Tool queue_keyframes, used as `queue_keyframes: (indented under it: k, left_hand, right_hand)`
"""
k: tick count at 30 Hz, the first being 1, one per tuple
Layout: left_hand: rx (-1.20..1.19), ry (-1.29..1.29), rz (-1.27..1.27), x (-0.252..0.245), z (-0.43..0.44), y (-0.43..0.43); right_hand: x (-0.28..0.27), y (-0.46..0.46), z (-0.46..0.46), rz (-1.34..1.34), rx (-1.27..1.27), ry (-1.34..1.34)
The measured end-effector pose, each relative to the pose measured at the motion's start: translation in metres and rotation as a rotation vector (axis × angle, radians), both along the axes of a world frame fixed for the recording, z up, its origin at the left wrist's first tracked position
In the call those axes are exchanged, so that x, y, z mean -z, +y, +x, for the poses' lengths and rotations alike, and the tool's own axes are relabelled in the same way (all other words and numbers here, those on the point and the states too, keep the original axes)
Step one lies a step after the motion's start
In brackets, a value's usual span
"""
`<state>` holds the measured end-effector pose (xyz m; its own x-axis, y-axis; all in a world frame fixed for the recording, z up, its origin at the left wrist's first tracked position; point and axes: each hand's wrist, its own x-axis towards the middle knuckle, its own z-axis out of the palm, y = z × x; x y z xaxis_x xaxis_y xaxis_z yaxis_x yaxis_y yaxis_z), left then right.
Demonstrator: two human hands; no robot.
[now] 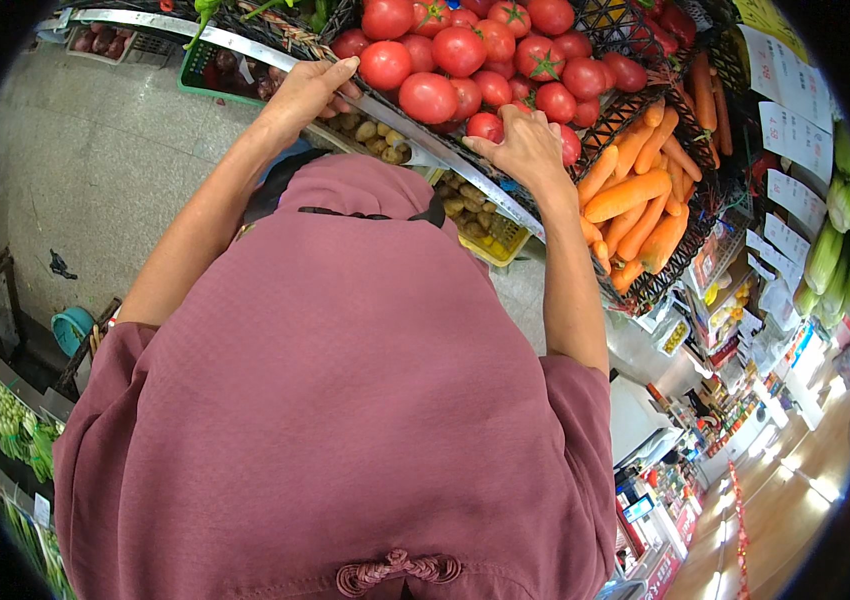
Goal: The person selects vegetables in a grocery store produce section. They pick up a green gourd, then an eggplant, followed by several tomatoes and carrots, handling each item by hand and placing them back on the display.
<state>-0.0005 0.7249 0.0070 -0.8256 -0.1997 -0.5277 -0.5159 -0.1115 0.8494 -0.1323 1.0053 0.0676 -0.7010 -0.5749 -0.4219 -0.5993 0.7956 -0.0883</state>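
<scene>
My left hand (312, 90) holds the pale metal rail (462, 169) at the front of the produce stand, thumb over the top and fingers curled beneath. Red tomatoes (459, 52) lie heaped in a black woven basket behind the rail. Among the nearest of them is my right hand (526, 142), back upward, with its thumb beside one tomato (485, 128) and another tomato (569, 145) at its outer side. Its fingertips are partly hidden, so a firm hold cannot be made out. Carrots (627, 196) fill the black basket just right of this hand.
Below the rail stand a yellow crate (507, 251) with potatoes, more potatoes (380, 139) and a green crate (189, 71) of dark produce. Price cards (796, 139) and celery-like stalks (830, 247) are at the far right. A teal basin (72, 330) and leafy greens (5, 412) are at left.
</scene>
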Motion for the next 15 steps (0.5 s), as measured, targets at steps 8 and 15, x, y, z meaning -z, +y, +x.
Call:
queue_keyframes:
  k: [8,15]
  left_hand:
    - [0.006,-0.002,0.033,0.002,0.0,-0.002]
    - [-0.018,-0.04,0.016,-0.001,-0.001,-0.001]
  right_hand:
    - [0.001,-0.008,-0.002,0.08,-0.006,-0.044]
    - [-0.009,0.007,0.001,-0.106,0.094,0.112]
